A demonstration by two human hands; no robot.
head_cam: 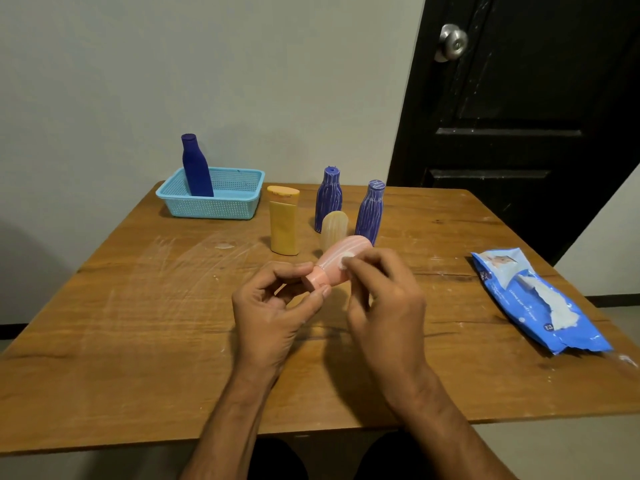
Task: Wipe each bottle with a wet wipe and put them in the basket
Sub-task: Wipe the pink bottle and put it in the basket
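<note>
Both forearms are reaching in from 6 o'clock over the wooden table (138, 341). Left hand (273, 306) is pinching the cap end of the pink bottle (332, 263) between thumb and fingertips, holding it tilted above the tabletop near centre, base pointing toward 1 o'clock. Right hand (384, 299) is curling its fingers round a small white wipe (347, 262) and pressing it against the bottle's side.

Blue mesh basket (221, 206) is sitting at 11 o'clock and is containing one dark blue bottle (196, 168), which is standing upright and leaning slightly against the left part of the basket. Nothing else is showing inside it.

At 12 o'clock, beyond the hands, four bottles are standing on the table outside the basket: a yellow bottle (284, 221), two streaked purple bottles (328, 199) (370, 213), and a pale cream bottle (334, 226) between and just in front of them.

Blue wipes pack (540, 303) is lying flat at 3 o'clock, with white tissue protruding from its opening.
</note>
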